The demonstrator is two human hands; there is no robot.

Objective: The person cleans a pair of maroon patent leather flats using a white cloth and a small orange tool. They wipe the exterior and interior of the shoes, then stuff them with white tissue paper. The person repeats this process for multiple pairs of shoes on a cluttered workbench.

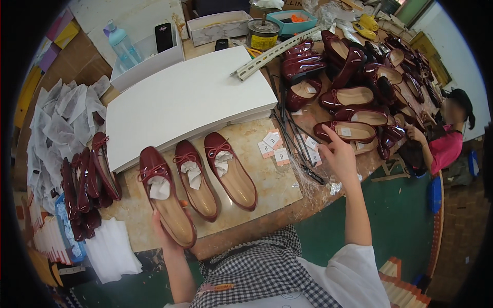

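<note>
Left hand [160, 229] grasps glossy burgundy bow-topped ballet flat [173, 208]. Right hand [340, 155] is unclenched, released; white rectangular paper tags [311, 145] lie just left of it.

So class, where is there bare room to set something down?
Bare: the white panel left of the slotted bar, and the tan board bordered by the rightmost stuffed shoe and tags. Crowded: right side, heaped burgundy shoes.

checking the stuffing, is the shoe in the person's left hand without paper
No, the shoe in the left hand has crumpled white paper tucked into its opening.
</note>
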